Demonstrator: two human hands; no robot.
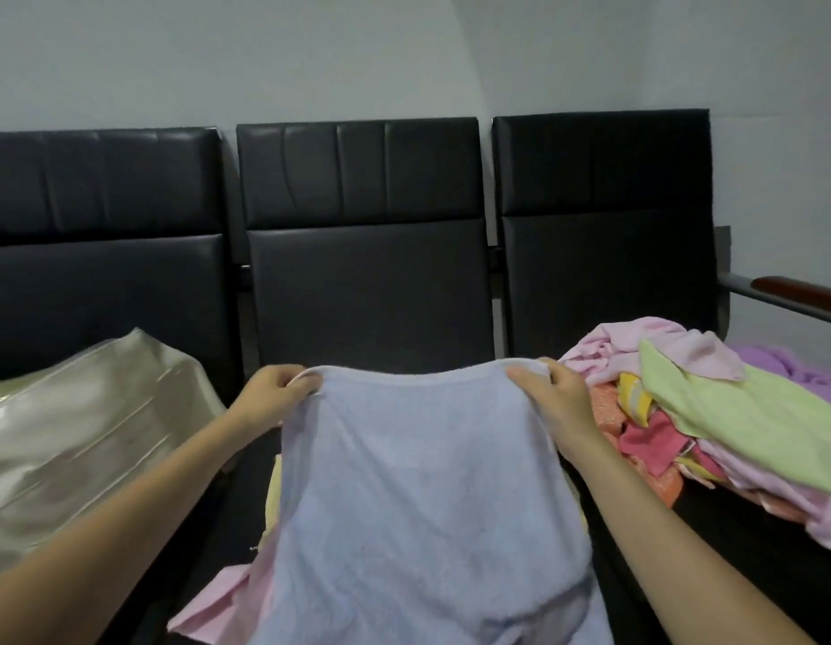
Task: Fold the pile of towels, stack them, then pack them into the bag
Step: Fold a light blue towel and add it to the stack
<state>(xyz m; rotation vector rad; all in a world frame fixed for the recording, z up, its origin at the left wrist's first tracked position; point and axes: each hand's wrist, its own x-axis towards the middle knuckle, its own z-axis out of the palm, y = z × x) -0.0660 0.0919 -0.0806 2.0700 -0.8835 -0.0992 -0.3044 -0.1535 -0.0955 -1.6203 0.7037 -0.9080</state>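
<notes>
A pale blue towel [418,495] hangs spread out over the middle seat. My left hand [271,395] pinches its top left corner and my right hand [551,402] pinches its top right corner, both held up at the same height. Under the blue towel lie a pink towel [213,602] and a yellow one [274,486], mostly hidden. A loose pile of towels [711,412] in pink, green, purple, orange and yellow sits on the right seat. A clear plastic bag [78,439] lies on the left seat.
A row of three black padded chairs [362,272] stands against a grey wall. A wooden-topped armrest [795,290] sticks out at the far right behind the pile.
</notes>
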